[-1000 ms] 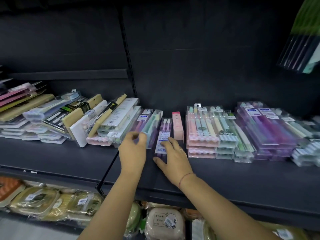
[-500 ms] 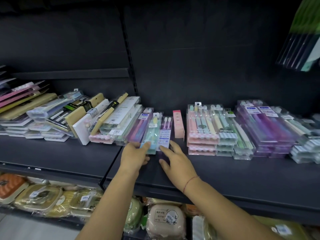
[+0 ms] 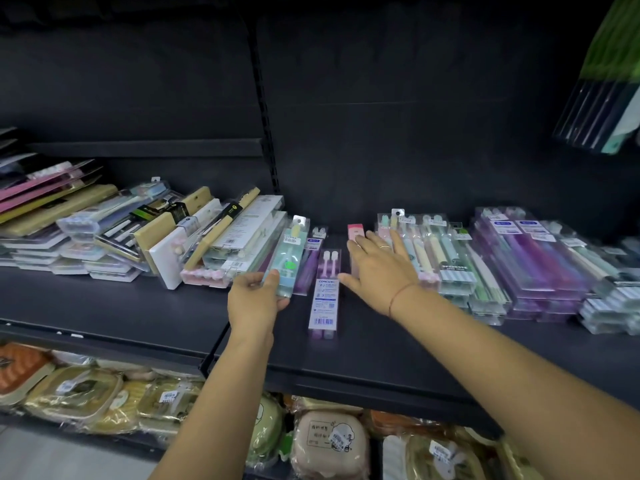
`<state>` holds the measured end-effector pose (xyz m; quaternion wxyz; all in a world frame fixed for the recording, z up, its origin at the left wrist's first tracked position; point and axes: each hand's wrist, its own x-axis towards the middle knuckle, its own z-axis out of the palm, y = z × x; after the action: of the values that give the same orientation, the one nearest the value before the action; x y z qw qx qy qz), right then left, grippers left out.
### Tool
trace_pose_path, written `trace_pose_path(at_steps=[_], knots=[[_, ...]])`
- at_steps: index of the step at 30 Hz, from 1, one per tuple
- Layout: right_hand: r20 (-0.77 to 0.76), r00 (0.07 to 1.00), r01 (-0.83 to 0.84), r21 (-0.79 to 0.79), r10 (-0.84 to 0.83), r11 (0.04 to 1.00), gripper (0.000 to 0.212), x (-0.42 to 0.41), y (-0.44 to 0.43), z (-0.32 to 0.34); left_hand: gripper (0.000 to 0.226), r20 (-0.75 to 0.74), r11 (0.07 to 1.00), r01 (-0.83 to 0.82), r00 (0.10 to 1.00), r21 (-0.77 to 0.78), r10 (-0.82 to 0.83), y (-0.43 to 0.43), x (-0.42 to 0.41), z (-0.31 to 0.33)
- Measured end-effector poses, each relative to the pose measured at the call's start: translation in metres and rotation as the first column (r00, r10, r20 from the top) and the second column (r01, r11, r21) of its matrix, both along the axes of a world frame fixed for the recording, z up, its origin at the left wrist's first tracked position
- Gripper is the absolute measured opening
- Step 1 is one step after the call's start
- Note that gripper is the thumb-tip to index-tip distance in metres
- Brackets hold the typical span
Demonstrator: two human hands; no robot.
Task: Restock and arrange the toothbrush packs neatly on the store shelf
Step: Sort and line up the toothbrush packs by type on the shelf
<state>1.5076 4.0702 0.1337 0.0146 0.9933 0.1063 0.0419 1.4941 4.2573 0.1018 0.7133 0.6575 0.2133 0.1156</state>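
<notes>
My left hand [image 3: 254, 301] grips the near end of a clear teal toothbrush pack [image 3: 289, 258] that leans against the tilted packs on the dark shelf [image 3: 381, 355]. A narrow purple toothbrush pack [image 3: 325, 296] with a white label lies flat on the shelf between my hands, touched by neither. My right hand [image 3: 377, 271] is spread open, fingers straight, over a pink box [image 3: 356, 232] and against the left side of a stack of pastel toothbrush packs [image 3: 433, 258].
A leaning heap of mixed packs and boxes [image 3: 194, 237] fills the shelf's left part. Purple packs [image 3: 530, 258] are stacked at the right. Wrapped pouches [image 3: 86, 393] fill the lower shelf. A vertical upright [image 3: 266, 133] divides the back panel.
My left hand has taken hold of the teal pack's near end. My right hand left the purple pack and moved right and back to the pink box and pastel stack.
</notes>
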Motion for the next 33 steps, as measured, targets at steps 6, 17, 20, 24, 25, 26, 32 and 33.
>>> trace_pose_path(at_steps=[6, 17, 20, 24, 25, 26, 32, 33], knots=[[-0.121, 0.993, -0.04, -0.221, 0.013, 0.974, 0.066, 0.013, 0.004, 0.003, 0.034, -0.065, 0.99, 0.037, 0.997, 0.139, -0.028, 0.003, 0.003, -0.008], [-0.025, 0.972, -0.233, -0.022, 0.233, 0.972, 0.053, -0.087, -0.014, 0.001, 0.036, -0.079, 0.875, 0.128, 0.992, 0.466, -0.102, -0.002, -0.01, 0.001], [0.215, 0.971, -0.155, 0.242, 0.103, 0.958, 0.038, -0.113, -0.031, -0.024, 0.033, 0.021, 0.781, 0.136, 0.982, 0.61, -0.187, -0.012, -0.014, 0.005], [0.079, 0.974, 0.141, 0.519, -0.211, 0.843, 0.048, -0.122, -0.033, -0.041, 0.035, 0.045, 0.479, 0.214, 0.88, 0.851, -0.473, -0.031, -0.021, 0.006], [0.051, 0.968, 0.18, 0.545, -0.247, 0.819, 0.05, -0.12, -0.032, -0.046, 0.04, 0.019, 0.403, 0.254, 0.826, 0.879, -0.563, -0.036, -0.024, 0.006], [0.037, 0.961, 0.202, 0.579, -0.273, 0.79, 0.05, -0.118, -0.031, -0.049, 0.046, -0.018, 0.336, 0.3, 0.769, 0.893, -0.639, -0.04, -0.026, 0.005], [0.036, 0.971, 0.097, 0.842, -0.235, 0.53, 0.038, -0.133, -0.054, -0.036, 0.069, -0.22, 0.075, 0.444, 0.576, 0.893, -0.787, -0.063, -0.038, 0.008], [0.039, 0.975, 0.074, 0.874, -0.219, 0.481, 0.04, -0.138, -0.062, -0.03, 0.061, -0.221, 0.085, 0.471, 0.556, 0.878, -0.801, -0.068, -0.041, 0.01]])
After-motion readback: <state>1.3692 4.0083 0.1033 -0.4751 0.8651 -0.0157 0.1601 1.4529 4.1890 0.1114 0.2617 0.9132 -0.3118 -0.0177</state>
